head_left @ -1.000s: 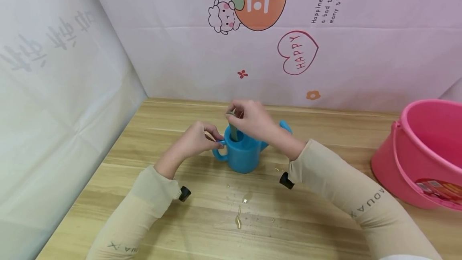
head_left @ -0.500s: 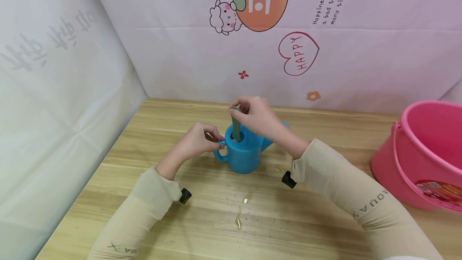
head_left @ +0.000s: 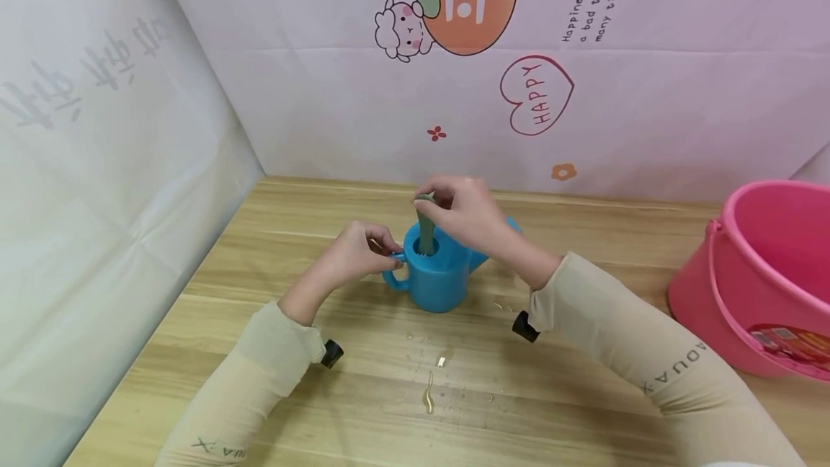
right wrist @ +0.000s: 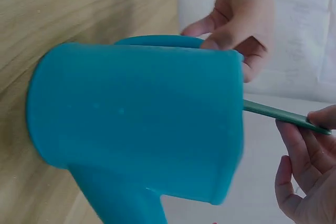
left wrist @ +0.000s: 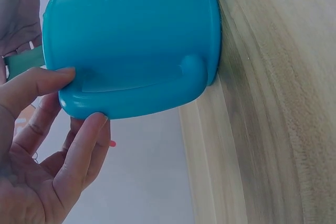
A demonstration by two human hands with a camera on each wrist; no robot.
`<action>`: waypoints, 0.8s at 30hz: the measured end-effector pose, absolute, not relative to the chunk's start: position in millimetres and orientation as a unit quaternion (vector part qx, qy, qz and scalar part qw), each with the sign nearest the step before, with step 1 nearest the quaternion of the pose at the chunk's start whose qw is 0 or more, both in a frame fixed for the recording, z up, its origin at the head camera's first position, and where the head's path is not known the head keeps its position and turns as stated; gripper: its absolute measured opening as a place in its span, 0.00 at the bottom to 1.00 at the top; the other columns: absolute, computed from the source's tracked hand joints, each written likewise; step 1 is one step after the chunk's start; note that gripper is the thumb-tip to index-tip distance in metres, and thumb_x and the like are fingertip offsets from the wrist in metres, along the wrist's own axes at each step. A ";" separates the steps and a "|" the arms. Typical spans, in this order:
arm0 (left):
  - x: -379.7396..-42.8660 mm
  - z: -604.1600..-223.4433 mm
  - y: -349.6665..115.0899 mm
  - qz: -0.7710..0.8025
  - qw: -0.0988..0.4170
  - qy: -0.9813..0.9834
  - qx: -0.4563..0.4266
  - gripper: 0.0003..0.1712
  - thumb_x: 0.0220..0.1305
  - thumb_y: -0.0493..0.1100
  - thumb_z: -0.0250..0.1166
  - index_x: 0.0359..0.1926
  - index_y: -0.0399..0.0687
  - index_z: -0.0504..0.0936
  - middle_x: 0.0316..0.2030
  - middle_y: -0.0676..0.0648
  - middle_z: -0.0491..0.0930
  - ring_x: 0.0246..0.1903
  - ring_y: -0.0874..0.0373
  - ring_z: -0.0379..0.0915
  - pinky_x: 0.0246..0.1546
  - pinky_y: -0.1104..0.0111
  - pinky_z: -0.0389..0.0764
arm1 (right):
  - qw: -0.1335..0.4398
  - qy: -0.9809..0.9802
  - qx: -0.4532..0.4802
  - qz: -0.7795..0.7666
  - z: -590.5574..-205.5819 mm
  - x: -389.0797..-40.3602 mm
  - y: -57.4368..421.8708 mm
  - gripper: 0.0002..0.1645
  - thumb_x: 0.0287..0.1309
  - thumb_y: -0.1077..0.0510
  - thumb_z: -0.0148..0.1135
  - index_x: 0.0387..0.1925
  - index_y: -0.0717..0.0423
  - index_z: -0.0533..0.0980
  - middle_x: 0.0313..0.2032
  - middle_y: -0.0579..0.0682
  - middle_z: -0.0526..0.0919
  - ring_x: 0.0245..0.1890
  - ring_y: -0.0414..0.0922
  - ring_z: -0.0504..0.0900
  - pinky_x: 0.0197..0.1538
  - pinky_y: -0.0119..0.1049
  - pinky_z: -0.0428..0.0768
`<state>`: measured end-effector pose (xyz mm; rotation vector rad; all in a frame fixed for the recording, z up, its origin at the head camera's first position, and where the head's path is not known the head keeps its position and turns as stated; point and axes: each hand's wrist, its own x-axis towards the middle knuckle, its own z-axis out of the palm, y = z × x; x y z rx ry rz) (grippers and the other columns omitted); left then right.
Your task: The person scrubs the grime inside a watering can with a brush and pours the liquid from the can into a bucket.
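Note:
A blue watering can (head_left: 439, 285) stands upright on the wooden table, its spout pointing right and its handle (left wrist: 142, 98) on the left. My left hand (head_left: 357, 251) pinches the top of that handle between thumb and fingers. In my right hand (head_left: 465, 211), thumb and fingertips grip the upper end of a green brush (head_left: 426, 230) with a flat handle. The brush goes steeply down into the can's round top opening. Pale bristles show at the opening; the rest of its lower end is hidden inside. From the right wrist view, the slim handle (right wrist: 278, 113) rises out of the top.
A pink bucket (head_left: 707, 287) with a carrying handle stands on the right of the table (head_left: 363, 409). Small puddles and drops of water (head_left: 429, 395) lie in front of the can. A printed white cloth (head_left: 324, 107) hangs behind and along the left.
The right hand first lifted the brush, baring bristles at the opening, then lowered it slightly. The left hand and the watering can have stayed in place.

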<state>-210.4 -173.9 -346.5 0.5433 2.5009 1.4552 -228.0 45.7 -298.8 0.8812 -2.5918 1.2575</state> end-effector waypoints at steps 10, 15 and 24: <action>-210.5 -346.8 -174.8 0.491 0.094 0.847 0.184 0.02 0.61 0.32 0.73 0.35 0.37 0.88 0.34 0.45 0.84 0.33 0.52 0.78 0.34 0.64 0.82 | 0.034 -0.854 0.276 0.440 -297.8 -231.8 45.1 0.10 0.70 0.61 0.65 0.46 0.63 0.85 0.26 0.52 0.82 0.26 0.48 0.74 0.32 0.39 0.71; -210.9 -347.3 -175.5 0.492 0.096 0.846 0.182 0.02 0.61 0.32 0.73 0.35 0.36 0.87 0.34 0.45 0.84 0.32 0.52 0.78 0.33 0.64 0.82 | 0.002 -0.863 0.280 0.420 -299.6 -232.1 43.0 0.12 0.70 0.57 0.65 0.48 0.60 0.85 0.30 0.49 0.84 0.30 0.47 0.77 0.34 0.38 0.75; -212.1 -347.0 -174.3 0.494 0.100 0.844 0.182 0.02 0.61 0.32 0.73 0.35 0.36 0.87 0.33 0.45 0.84 0.31 0.53 0.78 0.33 0.65 0.81 | 0.003 -0.859 0.267 0.437 -298.7 -232.1 41.6 0.10 0.69 0.57 0.66 0.46 0.59 0.86 0.24 0.52 0.82 0.27 0.48 0.76 0.33 0.39 0.73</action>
